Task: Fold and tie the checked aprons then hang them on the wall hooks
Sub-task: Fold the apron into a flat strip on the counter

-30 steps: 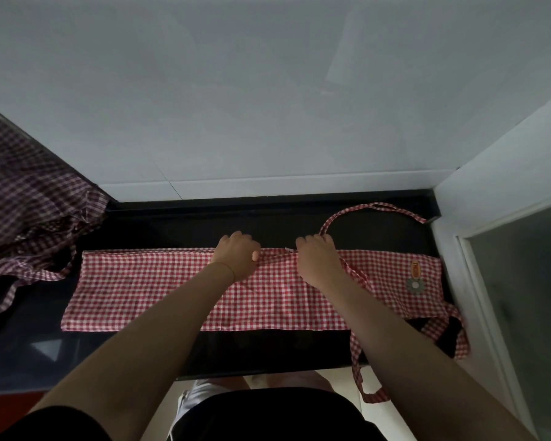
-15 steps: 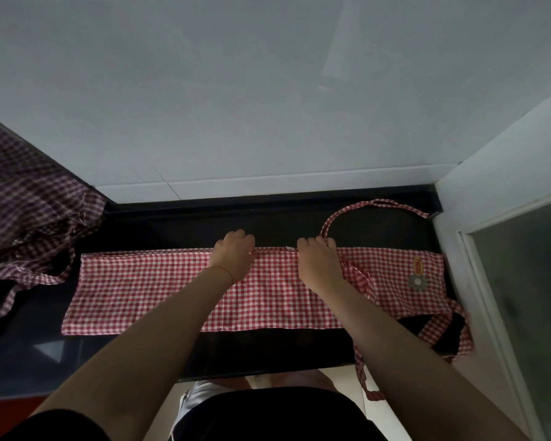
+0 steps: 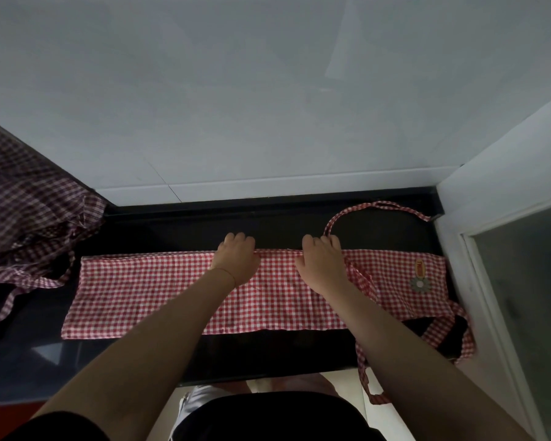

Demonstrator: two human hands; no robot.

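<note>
On the black counter (image 3: 268,354), each hand, left (image 3: 237,259) and right (image 3: 322,261), grips the apron (image 3: 147,291) with fingertips hidden.

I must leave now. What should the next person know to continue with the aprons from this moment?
Left hand and right hand: both grip the far edge of the red apron, fingers curled over it.
Red apron: folded into a long strip on the black counter; neck loop lies behind, ties hang off the right front.
Dark apron: bunched at left, unfolded.
Left: finish folding, tie, hang both. No hooks in view.
</note>
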